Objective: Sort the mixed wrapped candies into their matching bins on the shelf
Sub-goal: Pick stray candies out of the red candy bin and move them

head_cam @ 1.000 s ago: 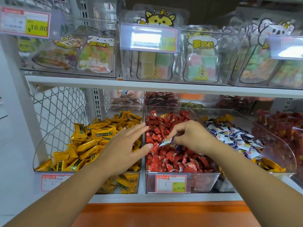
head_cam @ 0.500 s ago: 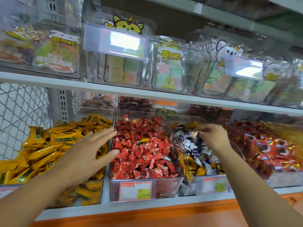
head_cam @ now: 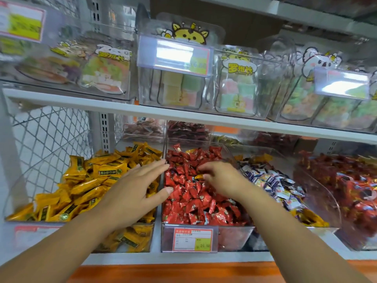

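Note:
Three clear bins stand side by side on the lower shelf: yellow candies (head_cam: 87, 180) on the left, red candies (head_cam: 193, 199) in the middle, blue-and-white candies (head_cam: 273, 180) on the right. My right hand (head_cam: 222, 178) reaches into the red bin, and its curled fingertips and thumb pinch a stray yellow candy (head_cam: 198, 177) lying among the red ones. My left hand (head_cam: 138, 188) hovers flat with straight fingers over the right edge of the yellow bin, thumb over the red bin, holding nothing.
A fourth bin of red-orange packets (head_cam: 350, 190) sits at the far right. The upper shelf (head_cam: 183, 116) overhangs the bins and carries clear boxes of pastel sweets (head_cam: 179, 88). A wire mesh panel (head_cam: 47, 139) closes the left side. A price tag (head_cam: 192, 240) fronts the red bin.
My right hand carried a blue-and-white candy from the red bin to the blue-and-white bin, then came back left to the yellow candy in the red bin. The left hand stayed put.

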Demonstrator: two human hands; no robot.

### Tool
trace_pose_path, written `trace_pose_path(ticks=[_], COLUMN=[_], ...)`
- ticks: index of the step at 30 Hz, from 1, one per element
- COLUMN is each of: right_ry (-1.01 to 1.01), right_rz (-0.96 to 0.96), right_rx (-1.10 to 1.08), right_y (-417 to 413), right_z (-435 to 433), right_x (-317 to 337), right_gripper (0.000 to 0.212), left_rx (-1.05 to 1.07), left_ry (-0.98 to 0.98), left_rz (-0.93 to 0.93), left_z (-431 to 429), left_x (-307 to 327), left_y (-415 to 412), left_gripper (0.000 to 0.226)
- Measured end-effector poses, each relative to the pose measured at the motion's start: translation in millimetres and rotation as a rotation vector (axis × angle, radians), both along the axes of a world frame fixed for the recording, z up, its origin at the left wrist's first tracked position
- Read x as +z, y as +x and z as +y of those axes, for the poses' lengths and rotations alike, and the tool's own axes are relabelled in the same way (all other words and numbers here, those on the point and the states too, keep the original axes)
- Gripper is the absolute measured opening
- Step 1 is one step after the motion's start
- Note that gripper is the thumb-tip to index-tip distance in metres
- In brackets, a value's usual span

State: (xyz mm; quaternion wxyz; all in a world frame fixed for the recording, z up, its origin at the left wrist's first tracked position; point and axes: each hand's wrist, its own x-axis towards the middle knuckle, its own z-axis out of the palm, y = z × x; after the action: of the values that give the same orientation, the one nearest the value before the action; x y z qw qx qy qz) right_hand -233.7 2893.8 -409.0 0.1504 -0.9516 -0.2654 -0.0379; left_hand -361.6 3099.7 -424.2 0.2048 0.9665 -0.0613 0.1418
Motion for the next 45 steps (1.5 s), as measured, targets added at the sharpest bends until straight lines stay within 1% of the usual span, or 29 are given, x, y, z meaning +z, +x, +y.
trace_pose_path(ticks=[3,5,6,8,10,12,14,16,18,19,21,22,23,25,26,27,29,30,31,32,33,34,36,38,39,41,43,45], right_ry=[-0.207,-0.258,-0.243,-0.112,0.082,0.305,0.497,0.633,0.717,0.748,0.789,0.765,0.676,0.381,0.252,0.137,-0.076,-0.142,-0.153,-0.115,-0.042,0.038,0.142,0.171,0.162,0.104,0.031,0.032], right_rz=[-0.154,-0.214,-0.215,-0.159,-0.077,-0.003,0.095,0.227,0.347,0.39,0.406,0.345,0.234,0.038,0.029,0.065,0.103,0.095,0.091,0.104,0.125,0.144,0.146,0.153,0.155,0.137,0.138,0.189], right_rx=[-0.047,-0.089,-0.088,-0.073,-0.06,-0.029,0.019,0.103,0.199,0.232,0.218,0.161,0.073,-0.098,-0.141,-0.154,-0.11,-0.092,-0.085,-0.089,-0.091,-0.086,-0.054,-0.044,-0.063,-0.118,-0.149,-0.125], right_y=[12,17,18,16,10,0,-13,-28,-41,-45,-44,-38,-28,-8,-1,5,15,19,23,26,27,26,24,21,21,22,19,16], right_z=[18,23,23,20,12,5,3,8,16,20,25,25,24,18,15,14,16,19,21,23,23,23,20,17,16,16,18,20], right_x=[-27,-32,-31,-24,-10,7,21,31,34,36,35,34,30,19,10,1,-17,-23,-27,-28,-29,-29,-28,-25,-24,-26,-28,-27], right_gripper=[0.038,0.034,0.03,0.023,0.019,0.017,0.016,0.017,0.017,0.017,0.016,0.017,0.017,0.021,0.025,0.034,0.061,0.072,0.08,0.082,0.08,0.073,0.051,0.036,0.034,0.041,0.057,0.064], left_rx=[-0.003,-0.006,-0.007,-0.015,-0.025,-0.036,-0.042,-0.048,-0.059,-0.065,-0.039,-0.007,0.023,0.061,0.071,0.079,0.086,0.086,0.086,0.087,0.087,0.087,0.091,0.096,0.095,0.089,0.085,0.085], left_ry=[0.0,0.002,0.0,0.0,0.013,0.019,-0.009,-0.078,-0.146,-0.176,-0.227,-0.243,-0.258,-0.304,-0.329,-0.353,-0.394,-0.403,-0.402,-0.399,-0.397,-0.39,-0.359,-0.324,-0.311,-0.306,-0.3,-0.292], left_rz=[0.006,-0.002,-0.007,-0.022,-0.054,-0.069,-0.085,-0.121,-0.165,-0.194,-0.272,-0.313,-0.353,-0.407,-0.409,-0.394,-0.336,-0.309,-0.292,-0.283,-0.279,-0.278,-0.272,-0.265,-0.264,-0.267,-0.271,-0.272], left_z=[1,2,3,5,8,8,5,-2,-8,-11,-14,-13,-11,-5,-2,2,7,9,11,11,12,12,11,12,12,13,13,13], left_x=[0,-1,-2,-4,-9,-11,-8,-3,2,4,5,5,6,6,5,3,-3,-7,-10,-11,-13,-13,-13,-13,-13,-13,-13,-13], left_y=[0,1,1,3,7,9,9,11,14,16,19,19,18,17,16,15,14,14,13,13,12,13,13,13,13,13,13,12], left_gripper=[0.066,0.068,0.07,0.075,0.082,0.083,0.075,0.07,0.066,0.061,0.045,0.04,0.034,0.023,0.018,0.014,0.01,0.01,0.01,0.01,0.01,0.011,0.018,0.027,0.03,0.031,0.027,0.022])
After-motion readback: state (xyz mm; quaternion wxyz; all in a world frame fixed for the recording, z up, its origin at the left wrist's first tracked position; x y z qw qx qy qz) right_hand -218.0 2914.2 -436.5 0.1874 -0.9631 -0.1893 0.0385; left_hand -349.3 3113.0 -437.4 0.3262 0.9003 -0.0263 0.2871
